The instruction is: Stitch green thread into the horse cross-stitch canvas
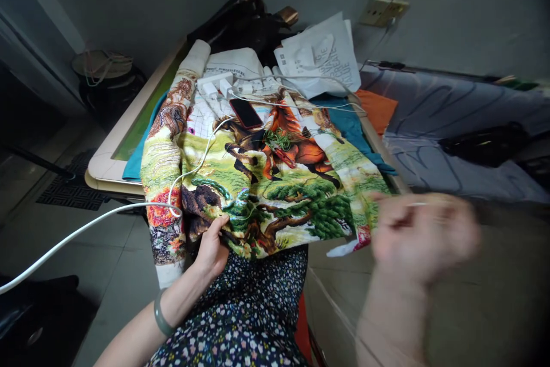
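While spreading over the tabletop (112, 156) and lap, the embroidery cloth (258, 195) is lying centre; its near edge is being gripped by the left hand (211, 249). Right hand (423, 238) is blurring, grip untellable. Far papers (320, 55) are showing unreadable print; a phone (245, 113) is resting between.

Your large embroidered cloth with horses and pine trees (258, 184) lies across the bench (129, 132) and hangs over its near edge onto your lap. Your left hand (212, 249) grips the cloth's near edge, left of centre; your right hand (423, 235) is raised well to the right, clear of the cloth. On the cloth's far part lies a dark flat phone (246, 113), with a white plastic power strip (215, 83) just behind it. A white cable (86, 227) runs from the cloth off to the near left. Printed white papers (320, 58) lie at the bench's far right. A bed (451, 126) stands right of the bench.
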Demonstrator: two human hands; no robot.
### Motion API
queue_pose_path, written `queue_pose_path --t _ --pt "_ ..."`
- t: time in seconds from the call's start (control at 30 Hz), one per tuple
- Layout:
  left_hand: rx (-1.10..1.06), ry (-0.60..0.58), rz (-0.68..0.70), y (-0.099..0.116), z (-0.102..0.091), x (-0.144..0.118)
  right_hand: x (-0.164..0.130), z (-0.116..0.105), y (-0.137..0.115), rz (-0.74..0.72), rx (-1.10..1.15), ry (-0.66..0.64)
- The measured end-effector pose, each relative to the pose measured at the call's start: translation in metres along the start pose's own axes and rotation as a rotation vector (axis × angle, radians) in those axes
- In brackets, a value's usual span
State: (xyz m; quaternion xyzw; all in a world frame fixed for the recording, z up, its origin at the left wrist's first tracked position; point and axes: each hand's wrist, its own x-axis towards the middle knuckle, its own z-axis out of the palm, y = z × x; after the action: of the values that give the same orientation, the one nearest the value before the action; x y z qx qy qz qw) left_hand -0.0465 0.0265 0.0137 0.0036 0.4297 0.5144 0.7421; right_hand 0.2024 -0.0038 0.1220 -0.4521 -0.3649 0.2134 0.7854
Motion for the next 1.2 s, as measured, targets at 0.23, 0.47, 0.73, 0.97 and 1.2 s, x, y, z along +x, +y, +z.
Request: queue_pose_path --t 0.23,0.47,0.73,0.97,1.2 --pt "-0.018 -0.097 -0.073 0.004 -0.003 0.004 -0.065 0.076 0.078 0.283 -0.025 -0.627" --pt "-0.067 -0.096 -0.081 0.008 -0.01 0.009 -0.032 0.122 0.127 0.452 -0.004 -0.948" --pt "0.014 -0.097 -0.112 -0.011 -0.027 0.006 -0.031 0.122 0.141 0.506 0.028 -0.944" --pt "0.054 -0.122 -0.142 -0.02 -0.035 0.0 -0.028 0.121 0.147 0.523 0.06 -0.95" --pt "0.04 -0.172 -0.222 -0.014 -0.039 -0.002 -0.028 0.123 0.144 0.531 0.053 -0.943"
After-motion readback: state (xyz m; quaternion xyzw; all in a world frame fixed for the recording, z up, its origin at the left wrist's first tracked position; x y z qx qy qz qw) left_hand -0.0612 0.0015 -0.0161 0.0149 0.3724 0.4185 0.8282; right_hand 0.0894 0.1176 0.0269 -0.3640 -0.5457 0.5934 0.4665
